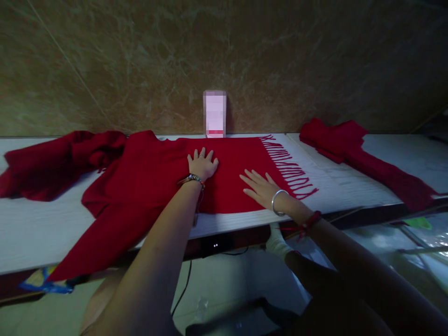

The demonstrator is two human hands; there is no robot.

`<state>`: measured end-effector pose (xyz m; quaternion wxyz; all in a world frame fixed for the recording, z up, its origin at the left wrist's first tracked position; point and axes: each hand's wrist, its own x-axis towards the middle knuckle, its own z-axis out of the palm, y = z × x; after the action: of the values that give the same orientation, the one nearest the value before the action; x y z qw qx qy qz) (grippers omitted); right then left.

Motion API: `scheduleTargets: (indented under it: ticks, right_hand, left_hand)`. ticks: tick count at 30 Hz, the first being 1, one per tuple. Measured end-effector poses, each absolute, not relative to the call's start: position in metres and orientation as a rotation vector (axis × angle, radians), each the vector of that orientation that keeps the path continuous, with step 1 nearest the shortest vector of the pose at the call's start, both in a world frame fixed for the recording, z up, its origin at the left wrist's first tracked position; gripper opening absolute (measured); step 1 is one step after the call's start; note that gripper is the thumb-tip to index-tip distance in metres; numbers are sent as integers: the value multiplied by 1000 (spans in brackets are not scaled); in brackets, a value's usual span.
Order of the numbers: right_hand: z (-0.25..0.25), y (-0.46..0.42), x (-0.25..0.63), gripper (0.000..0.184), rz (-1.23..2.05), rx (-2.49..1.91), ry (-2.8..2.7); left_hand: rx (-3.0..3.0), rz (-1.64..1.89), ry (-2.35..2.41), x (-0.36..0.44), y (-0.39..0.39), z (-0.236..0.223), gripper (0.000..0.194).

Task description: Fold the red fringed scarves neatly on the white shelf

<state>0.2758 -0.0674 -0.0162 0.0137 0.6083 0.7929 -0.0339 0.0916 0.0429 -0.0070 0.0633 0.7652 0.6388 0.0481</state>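
A red scarf (231,163) lies spread on the white tabletop, its knotted fringe (287,165) pointing right. Flat on the cloth near its middle rests my left hand (202,165), fingers spread, a beaded bracelet at the wrist. My right hand (261,187) lies on the scarf closer to the fringe, palm down with fingers apart; a silver bangle circles its wrist. Left of my hands the fabric is rumpled, and one corner hangs over the table's front edge. Neither hand grips anything.
More red cloth lies bunched (63,161) at the left, and another folded red piece (364,156) at the right. A phone (215,114) with a lit screen leans against the marble-patterned wall (140,70). Below the white table (28,233) a cable (184,289) hangs.
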Motion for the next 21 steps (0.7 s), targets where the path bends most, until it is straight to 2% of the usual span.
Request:
scheduleTargets:
  ticks: [8, 11, 15, 21]
  right_hand:
    - [-23, -79, 387, 50, 16, 2308, 2081]
    - [-19, -84, 402, 51, 72, 2462, 1958]
    - [-10, -81, 359, 53, 176, 2422, 2179]
    - [-11, -68, 269, 54, -50, 2119, 2458]
  left_hand:
    - [2373, 186, 1945, 90, 40, -10, 56]
    - [2426, 181, 1957, 92, 35, -3, 52]
    - [2569, 21, 1820, 88, 13, 15, 51]
    - [2739, -95, 1524, 62, -39, 10, 58]
